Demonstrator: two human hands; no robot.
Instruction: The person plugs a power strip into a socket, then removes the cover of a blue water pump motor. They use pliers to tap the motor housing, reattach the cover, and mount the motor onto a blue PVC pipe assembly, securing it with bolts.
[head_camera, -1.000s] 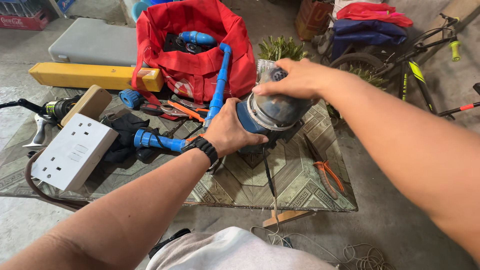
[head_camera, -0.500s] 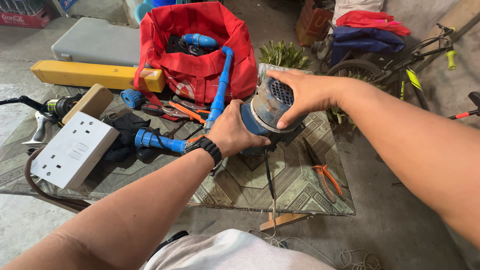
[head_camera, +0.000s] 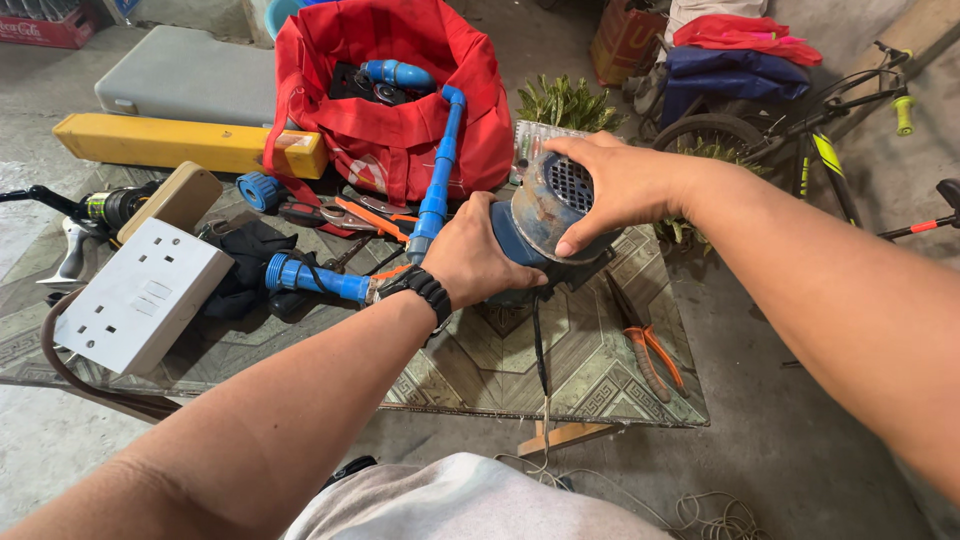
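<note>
A blue electric motor pump (head_camera: 545, 215) with a grey vented end cap lies tilted on a low glass-topped table (head_camera: 600, 385). My left hand (head_camera: 480, 262), with a black wristband, grips the blue body from the left. My right hand (head_camera: 610, 180) wraps over the vented end cap from the right. A black cable (head_camera: 540, 350) hangs from the pump toward the table's front edge. A blue pipe (head_camera: 435, 190) with fittings runs just left of my left hand.
A red bag (head_camera: 390, 110) holding blue pipe fittings stands behind the pump. A white socket box (head_camera: 140, 295), a yellow level (head_camera: 180, 145), a drill (head_camera: 110, 205), orange-handled pliers (head_camera: 650, 345) and cutters (head_camera: 365, 215) lie on the table. A bicycle (head_camera: 800, 130) is at the right.
The pump has been tipped further, so its vented end cap now faces the camera more. My right hand has shifted over the cap and the left hand stays on the body.
</note>
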